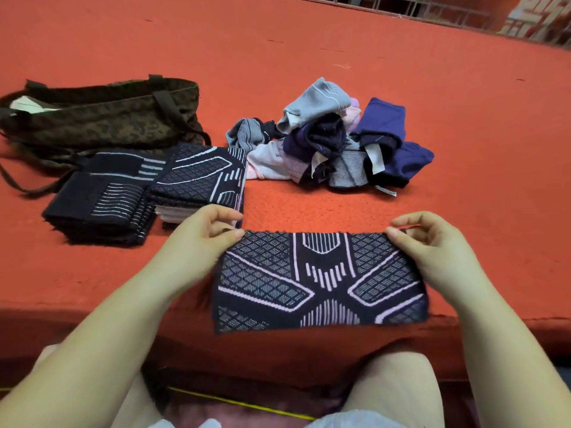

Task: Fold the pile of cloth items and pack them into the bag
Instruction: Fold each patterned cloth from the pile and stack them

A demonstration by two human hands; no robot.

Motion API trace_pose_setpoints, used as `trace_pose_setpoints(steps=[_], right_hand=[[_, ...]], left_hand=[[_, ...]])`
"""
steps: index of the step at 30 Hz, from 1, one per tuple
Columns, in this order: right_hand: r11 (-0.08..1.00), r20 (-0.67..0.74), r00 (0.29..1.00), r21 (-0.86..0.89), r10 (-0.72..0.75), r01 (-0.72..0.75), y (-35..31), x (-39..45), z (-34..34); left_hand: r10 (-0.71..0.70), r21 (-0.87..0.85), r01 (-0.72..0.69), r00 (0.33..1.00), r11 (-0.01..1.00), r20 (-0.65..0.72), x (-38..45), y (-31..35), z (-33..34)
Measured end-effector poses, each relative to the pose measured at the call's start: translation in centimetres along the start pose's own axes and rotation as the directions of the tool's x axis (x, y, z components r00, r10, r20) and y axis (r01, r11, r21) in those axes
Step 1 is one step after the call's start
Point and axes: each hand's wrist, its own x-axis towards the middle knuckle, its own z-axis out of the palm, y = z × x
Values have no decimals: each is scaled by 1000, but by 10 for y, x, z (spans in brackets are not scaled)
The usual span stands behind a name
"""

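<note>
Now the left hand [213, 231] and right hand [414, 239] each pinch a far corner of the patterned cloth [318, 282], spread flat at the red bench's [309, 57] near edge. Folding looks underway; next, bring one end over the other. Navy knit, lilac lines. Folded stacks [148, 186], pile [327, 143] and bag [102, 115] wait beyond.

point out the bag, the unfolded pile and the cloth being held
bag [102, 118], head view, middle of its side panel
pile [333, 143], head view, centre of the heap
cloth [318, 282], head view, middle of its patterned face
</note>
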Motion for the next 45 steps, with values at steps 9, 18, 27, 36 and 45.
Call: trace_pose_setpoints(steps=[9,18,27,36,45], right_hand=[[774,399,881,-462,-254,432,14,-44,79],[705,320,947,-670,-8,233,46,-40,47],[802,431,829,-314,-356,508,27,-73,103],[792,450,804,-282,-390,542,25,-82,133],[918,282,904,-143,-321,371,10,-86,115]], left_hand=[[361,712,-441,891,546,275,-24,-27,56],[297,658,-453,891,601,342,-23,-75,-11],[427,420,-543,837,727,343,-45,-80,-23],[433,356,-515,854,780,288,-48,-77,-24],[500,301,-545,838,783,219,-36,-29,8]])
